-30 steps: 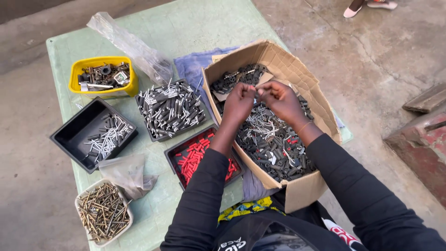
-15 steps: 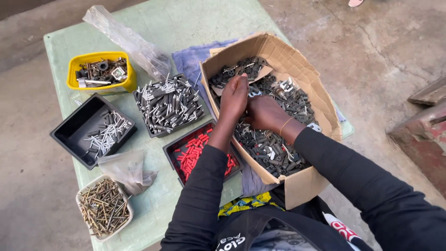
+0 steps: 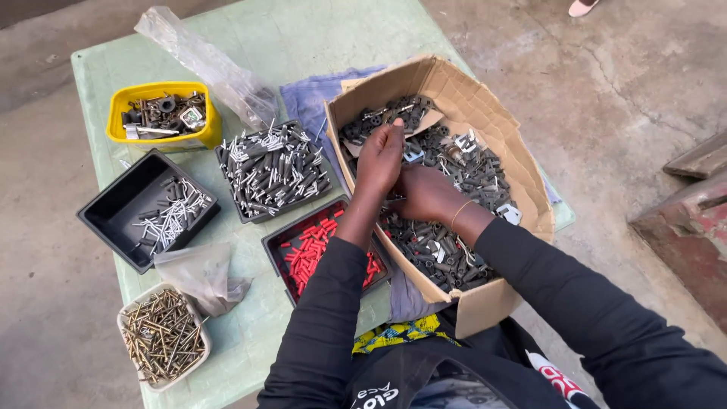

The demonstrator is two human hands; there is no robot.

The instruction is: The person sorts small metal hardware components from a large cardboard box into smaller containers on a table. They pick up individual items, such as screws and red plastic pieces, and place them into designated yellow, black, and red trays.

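Note:
A cardboard box [image 3: 496, 121] sits on the green table [image 3: 303, 30], filled with dark plastic anchors [image 3: 435, 246] and metal clips. Both my hands are inside it. My left hand [image 3: 381, 157] is raised over the heap with fingers pinched together near the box's far end; whether a small piece sits between them I cannot tell. My right hand [image 3: 425, 194] lies lower, fingers curled down into the pile, partly hidden behind the left hand.
Left of the box: a black tray of red plugs [image 3: 310, 250], a black tray of grey fasteners [image 3: 273, 168], a black tray of nails [image 3: 148, 208], a yellow tub of metal parts [image 3: 163, 113], a white tub of screws [image 3: 163, 335], plastic bags [image 3: 212, 68], blue cloth [image 3: 307, 98].
Both hands came down from pinching together above the box. The right hand dropped into the pile toward me; the left stays raised over the heap.

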